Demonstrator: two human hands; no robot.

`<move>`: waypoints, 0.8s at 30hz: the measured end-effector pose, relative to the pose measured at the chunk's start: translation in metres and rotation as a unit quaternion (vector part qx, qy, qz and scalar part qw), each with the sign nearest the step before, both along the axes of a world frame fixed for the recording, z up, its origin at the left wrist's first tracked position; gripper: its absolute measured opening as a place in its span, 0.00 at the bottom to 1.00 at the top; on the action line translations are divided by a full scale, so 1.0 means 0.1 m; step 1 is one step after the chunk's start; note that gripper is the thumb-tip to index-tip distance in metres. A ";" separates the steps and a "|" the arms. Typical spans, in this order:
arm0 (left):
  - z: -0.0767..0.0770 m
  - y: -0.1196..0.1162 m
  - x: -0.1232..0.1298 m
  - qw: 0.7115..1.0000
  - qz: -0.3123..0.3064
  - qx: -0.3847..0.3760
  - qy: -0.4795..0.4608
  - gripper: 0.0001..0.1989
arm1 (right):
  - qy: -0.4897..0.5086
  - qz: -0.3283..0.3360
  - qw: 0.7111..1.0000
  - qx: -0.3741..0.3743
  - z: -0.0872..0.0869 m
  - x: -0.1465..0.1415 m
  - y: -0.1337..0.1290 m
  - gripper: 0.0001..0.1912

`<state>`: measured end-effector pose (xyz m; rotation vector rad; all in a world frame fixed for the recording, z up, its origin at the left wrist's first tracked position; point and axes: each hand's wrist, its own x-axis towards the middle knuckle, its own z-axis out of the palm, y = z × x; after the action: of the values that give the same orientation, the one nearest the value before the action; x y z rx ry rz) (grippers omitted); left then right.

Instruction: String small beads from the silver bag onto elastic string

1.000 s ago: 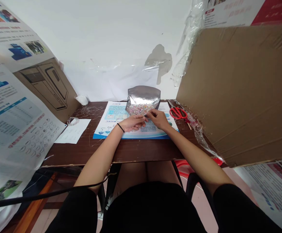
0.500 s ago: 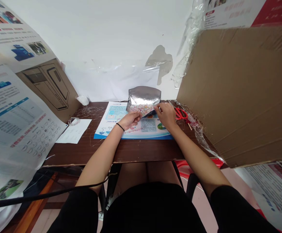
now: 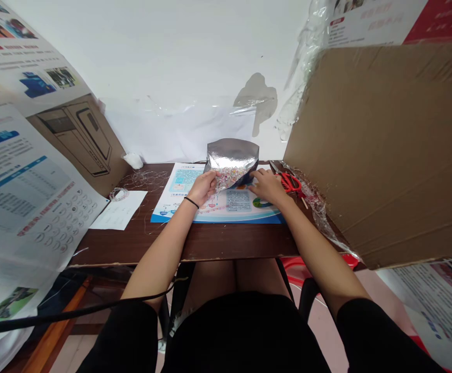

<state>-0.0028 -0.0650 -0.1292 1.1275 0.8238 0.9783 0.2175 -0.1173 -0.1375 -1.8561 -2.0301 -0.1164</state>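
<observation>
Head view: a seated person's hands over a table (image 3: 132,243)
Left hand (image 3: 203,187): grasping the lower edge of a silver foil pouch (image 3: 231,154)
Right hand (image 3: 267,187): open, fingertips (image 3: 254,176) against the pouch's lower right edge
Pouch: lying on a printed leaflet (image 3: 249,211)

This looks like a makeshift craft workroom. A silver foil pouch of small beads (image 3: 232,155) and red-handled steel scissors (image 3: 290,182) lie on a dark wooden tabletop (image 3: 132,243), beside a stained white wall (image 3: 171,62), a large brown cardboard sheet (image 3: 385,150) and glossy printed posters (image 3: 24,207).
</observation>
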 end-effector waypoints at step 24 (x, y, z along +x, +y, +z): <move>0.05 0.03 -0.13 0.958 -0.030 0.156 0.240 0.14 | 0.032 0.044 0.998 -0.001 -0.02 -0.29 -0.09 0.13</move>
<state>-0.0162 -0.0619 -0.1246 1.6949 1.0345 0.8089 0.1887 -0.1263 -0.1392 -1.7449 -2.0656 -0.0299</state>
